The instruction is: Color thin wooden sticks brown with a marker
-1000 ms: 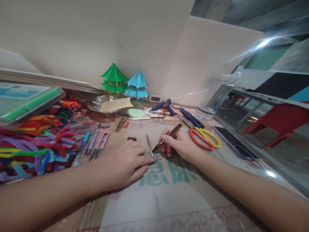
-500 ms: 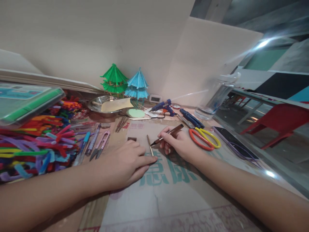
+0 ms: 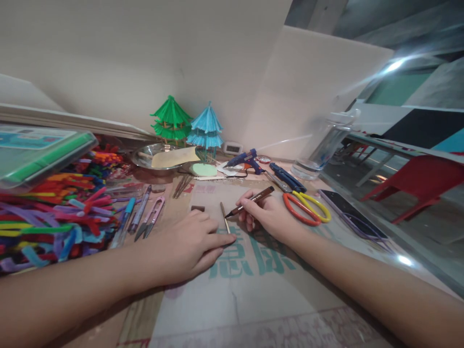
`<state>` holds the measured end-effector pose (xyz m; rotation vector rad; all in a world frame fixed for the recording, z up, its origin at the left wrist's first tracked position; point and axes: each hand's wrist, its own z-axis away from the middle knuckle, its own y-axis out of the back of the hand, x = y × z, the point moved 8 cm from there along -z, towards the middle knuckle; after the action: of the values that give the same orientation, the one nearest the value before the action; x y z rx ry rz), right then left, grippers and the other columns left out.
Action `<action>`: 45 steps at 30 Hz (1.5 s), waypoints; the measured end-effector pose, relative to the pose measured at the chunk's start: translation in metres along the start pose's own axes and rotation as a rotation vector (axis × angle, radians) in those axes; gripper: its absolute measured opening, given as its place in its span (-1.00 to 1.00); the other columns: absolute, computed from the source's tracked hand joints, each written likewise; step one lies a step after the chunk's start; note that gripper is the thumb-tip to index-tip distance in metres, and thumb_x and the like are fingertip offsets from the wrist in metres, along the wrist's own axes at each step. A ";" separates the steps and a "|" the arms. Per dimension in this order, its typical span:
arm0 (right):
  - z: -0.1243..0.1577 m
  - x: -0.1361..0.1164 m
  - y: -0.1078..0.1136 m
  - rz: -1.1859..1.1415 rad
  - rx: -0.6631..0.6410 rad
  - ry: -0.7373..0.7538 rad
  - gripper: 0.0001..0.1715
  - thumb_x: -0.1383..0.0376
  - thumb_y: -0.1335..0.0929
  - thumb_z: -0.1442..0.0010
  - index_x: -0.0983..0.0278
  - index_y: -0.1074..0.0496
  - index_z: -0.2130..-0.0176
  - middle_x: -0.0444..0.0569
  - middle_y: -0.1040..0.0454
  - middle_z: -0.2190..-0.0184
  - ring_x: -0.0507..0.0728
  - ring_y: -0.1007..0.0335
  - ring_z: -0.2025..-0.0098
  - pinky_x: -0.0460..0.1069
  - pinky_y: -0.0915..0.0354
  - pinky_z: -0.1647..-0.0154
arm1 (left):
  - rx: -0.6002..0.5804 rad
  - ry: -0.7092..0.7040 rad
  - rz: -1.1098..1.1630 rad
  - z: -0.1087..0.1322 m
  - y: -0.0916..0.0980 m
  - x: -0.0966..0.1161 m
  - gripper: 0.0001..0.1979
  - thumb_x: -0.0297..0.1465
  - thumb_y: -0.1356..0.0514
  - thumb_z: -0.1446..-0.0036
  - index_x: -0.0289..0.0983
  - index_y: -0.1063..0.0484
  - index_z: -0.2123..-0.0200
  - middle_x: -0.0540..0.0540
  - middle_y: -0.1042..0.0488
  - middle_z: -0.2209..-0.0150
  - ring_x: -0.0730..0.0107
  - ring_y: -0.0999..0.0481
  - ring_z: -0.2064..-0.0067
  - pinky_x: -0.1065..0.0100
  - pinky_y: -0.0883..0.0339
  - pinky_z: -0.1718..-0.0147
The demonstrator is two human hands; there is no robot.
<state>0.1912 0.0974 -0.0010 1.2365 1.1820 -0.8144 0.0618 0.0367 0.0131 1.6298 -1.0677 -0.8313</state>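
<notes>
My left hand (image 3: 194, 241) rests on the sheet with its fingers close together. One fingertip holds down the near end of a thin wooden stick (image 3: 227, 225), whose far part is brown and near part pale. A brown marker pen (image 3: 250, 202) is gripped in my right hand (image 3: 266, 215), its dark tip at the stick, about mid-length. Just beyond my left hand lies a dark brown marker cap (image 3: 197, 208). Scissors (image 3: 308, 209) with orange and yellow handles lie to the right of my right hand.
Colourful pipe cleaners (image 3: 54, 222) and a clear plastic case (image 3: 39, 154) fill the left side. Behind are a metal bowl (image 3: 139, 157), green (image 3: 171, 118) and blue (image 3: 206, 125) paper-roofed models, a glue gun (image 3: 246, 159) and a utility knife (image 3: 288, 178). A phone (image 3: 351, 215) lies right.
The marker tip has shifted very slightly left along the stick. My left hand and the stick stay in place.
</notes>
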 end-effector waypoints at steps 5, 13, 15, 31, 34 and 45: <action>-0.001 0.000 0.000 -0.003 -0.001 0.005 -0.69 0.07 -0.34 -0.12 0.27 -0.29 0.37 -0.19 -0.40 0.63 -0.05 -0.27 0.69 -0.16 -0.15 0.68 | 0.014 0.001 -0.003 0.000 0.002 0.001 -0.66 -0.36 0.03 -0.33 -0.17 -0.46 -0.03 -0.12 -0.40 0.35 0.24 -0.31 0.30 0.27 -0.17 0.32; 0.001 0.000 0.000 -0.002 0.009 0.004 -0.69 0.07 -0.34 -0.12 0.27 -0.29 0.37 -0.18 -0.41 0.64 -0.04 -0.27 0.69 -0.15 -0.16 0.67 | 0.069 0.008 0.027 0.002 0.004 0.000 -0.65 -0.35 0.06 -0.35 -0.24 -0.46 0.00 -0.14 -0.43 0.33 0.25 -0.35 0.30 0.26 -0.21 0.31; 0.001 -0.001 0.000 -0.004 0.014 -0.005 -0.70 0.08 -0.33 -0.13 0.27 -0.29 0.37 -0.18 -0.41 0.63 -0.04 -0.27 0.68 -0.15 -0.17 0.66 | 0.064 0.009 0.026 0.002 0.003 0.000 -0.65 -0.35 0.06 -0.35 -0.24 -0.46 0.00 -0.13 -0.42 0.34 0.25 -0.34 0.30 0.27 -0.21 0.32; 0.001 0.001 0.000 0.005 -0.029 -0.027 -0.75 0.14 -0.35 -0.04 0.28 -0.31 0.44 -0.19 -0.40 0.68 -0.06 -0.23 0.73 -0.16 -0.12 0.68 | 0.040 0.024 0.020 0.001 0.003 -0.001 -0.67 -0.34 0.04 -0.34 -0.21 -0.47 0.01 -0.12 -0.40 0.36 0.25 -0.33 0.31 0.26 -0.22 0.32; 0.001 0.001 0.000 -0.006 -0.012 -0.027 -0.75 0.13 -0.34 -0.05 0.28 -0.31 0.42 -0.19 -0.40 0.67 -0.07 -0.24 0.72 -0.16 -0.13 0.67 | 0.035 0.019 0.025 0.000 0.003 0.000 -0.68 -0.34 0.03 -0.33 -0.22 -0.47 0.00 -0.12 -0.41 0.35 0.25 -0.34 0.30 0.26 -0.22 0.31; 0.002 0.001 -0.001 -0.009 -0.027 -0.066 -0.77 0.16 -0.34 -0.03 0.28 -0.31 0.45 -0.19 -0.39 0.69 -0.07 -0.21 0.74 -0.16 -0.12 0.70 | 0.032 0.028 0.032 0.000 0.002 -0.002 -0.68 -0.35 0.02 -0.33 -0.22 -0.46 -0.01 -0.12 -0.40 0.34 0.23 -0.33 0.30 0.25 -0.20 0.31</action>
<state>0.1914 0.0953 -0.0027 1.1744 1.1426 -0.8367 0.0604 0.0384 0.0147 1.6426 -1.0900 -0.7722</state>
